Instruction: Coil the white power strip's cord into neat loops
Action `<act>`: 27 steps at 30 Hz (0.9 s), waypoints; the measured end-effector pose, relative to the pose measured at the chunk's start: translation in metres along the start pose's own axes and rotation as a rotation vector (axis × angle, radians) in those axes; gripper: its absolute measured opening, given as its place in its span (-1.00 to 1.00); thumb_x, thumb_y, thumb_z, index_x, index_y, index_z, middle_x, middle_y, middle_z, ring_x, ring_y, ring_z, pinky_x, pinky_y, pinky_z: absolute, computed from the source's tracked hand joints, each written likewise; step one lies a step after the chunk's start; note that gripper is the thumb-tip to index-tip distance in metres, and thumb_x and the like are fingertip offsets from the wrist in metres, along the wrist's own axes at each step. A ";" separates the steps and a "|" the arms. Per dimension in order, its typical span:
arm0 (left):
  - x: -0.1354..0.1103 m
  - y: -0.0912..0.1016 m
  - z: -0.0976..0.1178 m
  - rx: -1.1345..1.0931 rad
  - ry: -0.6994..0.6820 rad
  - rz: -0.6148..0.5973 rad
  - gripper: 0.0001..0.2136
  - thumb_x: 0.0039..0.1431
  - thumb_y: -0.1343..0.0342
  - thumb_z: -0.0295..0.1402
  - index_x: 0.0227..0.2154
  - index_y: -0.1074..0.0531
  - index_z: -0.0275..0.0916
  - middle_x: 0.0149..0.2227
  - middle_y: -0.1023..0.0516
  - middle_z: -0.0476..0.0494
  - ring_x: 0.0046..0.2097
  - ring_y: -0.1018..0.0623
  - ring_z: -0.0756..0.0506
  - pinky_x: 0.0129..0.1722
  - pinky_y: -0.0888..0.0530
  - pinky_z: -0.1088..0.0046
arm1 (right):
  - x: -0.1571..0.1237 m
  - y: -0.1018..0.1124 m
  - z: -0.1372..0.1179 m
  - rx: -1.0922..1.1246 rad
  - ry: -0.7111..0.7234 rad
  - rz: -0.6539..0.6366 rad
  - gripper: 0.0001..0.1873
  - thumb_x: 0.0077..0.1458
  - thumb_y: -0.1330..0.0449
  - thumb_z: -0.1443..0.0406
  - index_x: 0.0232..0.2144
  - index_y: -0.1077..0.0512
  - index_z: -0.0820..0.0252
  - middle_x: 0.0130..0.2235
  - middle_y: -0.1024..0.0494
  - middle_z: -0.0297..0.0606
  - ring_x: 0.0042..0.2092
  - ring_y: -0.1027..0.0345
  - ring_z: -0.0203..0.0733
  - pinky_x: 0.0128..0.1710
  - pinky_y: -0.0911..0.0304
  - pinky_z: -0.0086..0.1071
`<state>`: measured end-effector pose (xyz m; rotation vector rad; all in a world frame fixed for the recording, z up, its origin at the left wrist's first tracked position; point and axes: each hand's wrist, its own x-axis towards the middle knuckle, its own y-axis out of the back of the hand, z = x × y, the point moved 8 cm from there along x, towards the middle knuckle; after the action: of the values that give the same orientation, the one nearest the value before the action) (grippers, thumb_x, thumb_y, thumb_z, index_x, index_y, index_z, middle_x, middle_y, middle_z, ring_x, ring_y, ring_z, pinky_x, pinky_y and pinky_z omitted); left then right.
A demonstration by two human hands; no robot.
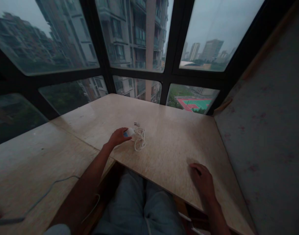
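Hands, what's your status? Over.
Left hand holding white-and-blue device. Right hand apart, loosely curled. White cord bunched beside device, might snag.

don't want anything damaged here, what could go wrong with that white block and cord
The white cord lies in loose loops, so it might tangle or snag if the left hand pulls the white block away. The plug might also scrape the tabletop if dragged.

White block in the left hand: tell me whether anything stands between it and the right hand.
Yes: the bunched white cord lies beside the white block, on the side toward the right hand. Nothing else visible stands between them.
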<state>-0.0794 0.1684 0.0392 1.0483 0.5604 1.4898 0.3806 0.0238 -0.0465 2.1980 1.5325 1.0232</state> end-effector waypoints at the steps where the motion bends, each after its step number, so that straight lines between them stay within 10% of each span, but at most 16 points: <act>1: -0.002 0.001 0.004 -0.007 -0.005 0.023 -0.59 -0.20 -0.30 -0.14 -0.24 -0.50 -0.21 -0.17 -0.59 -0.25 -0.14 -0.55 -0.24 -0.09 -0.42 0.27 | 0.000 -0.001 0.000 -0.003 0.005 -0.004 -0.74 0.02 -0.07 0.20 -0.37 -0.55 0.09 -0.23 -0.59 -0.14 -0.14 -0.43 0.00 -0.07 -0.32 -0.08; 16: -0.011 0.023 0.157 -0.418 -0.195 0.203 -0.52 -0.14 -0.31 -0.12 -0.15 -0.50 -0.28 -0.18 -0.57 -0.19 -0.18 -0.54 -0.12 -0.18 -0.50 0.36 | -0.004 -0.008 -0.007 0.377 -0.174 0.020 -0.64 0.11 -0.13 0.12 -0.08 -0.45 0.13 -0.04 -0.53 -0.07 -0.02 -0.41 0.00 0.02 -0.30 -0.10; 21: -0.011 0.018 0.173 -0.666 -0.059 0.204 -0.44 -0.19 -0.34 -0.10 -0.11 -0.50 -0.31 -0.06 -0.55 -0.25 -0.10 -0.55 -0.16 -0.14 -0.52 0.32 | -0.003 -0.037 -0.029 0.943 -0.281 -0.118 -0.38 -0.01 -0.26 -0.02 0.08 -0.30 -0.01 0.18 -0.34 -0.04 0.11 -0.33 0.09 -0.01 -0.33 0.02; 27: -0.015 0.023 0.163 -0.756 0.065 0.211 -0.43 -0.20 -0.36 -0.10 -0.10 -0.51 -0.31 -0.10 -0.58 -0.23 -0.13 -0.57 -0.17 -0.15 -0.53 0.30 | -0.003 -0.056 -0.077 1.676 -0.542 -0.325 -0.62 0.05 -0.21 -0.05 -0.16 -0.46 -0.01 0.05 -0.50 -0.19 0.02 -0.42 -0.03 -0.08 -0.37 -0.05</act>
<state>0.0461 0.1144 0.1324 0.4704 -0.0935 1.7207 0.2883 0.0309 -0.0255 2.2798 2.5990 -1.4241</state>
